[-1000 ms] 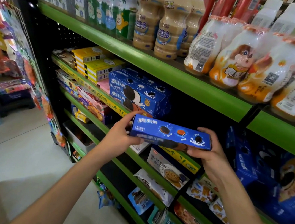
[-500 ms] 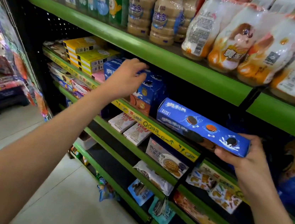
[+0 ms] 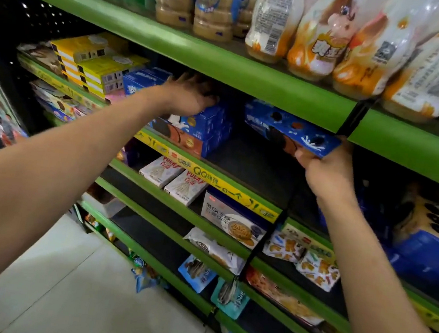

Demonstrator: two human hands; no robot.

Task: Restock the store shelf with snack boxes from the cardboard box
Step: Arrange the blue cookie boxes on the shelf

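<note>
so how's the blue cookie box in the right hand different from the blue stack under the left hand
The blue cookie box is a single box held in the air at a tilt by the right hand, above the bare dark shelf. The stacked blue boxes are several, sitting flat on that shelf, with the left hand resting on top. The held box shows its long face; the stack shows mostly its ends. Both share blue packaging with cookie pictures.

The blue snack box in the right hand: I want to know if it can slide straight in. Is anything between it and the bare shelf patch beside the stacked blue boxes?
Nothing visible blocks it. The blue snack box held by the right hand hangs over a bare dark shelf patch. The stacked blue boxes sit off to one side under the left hand.
</note>
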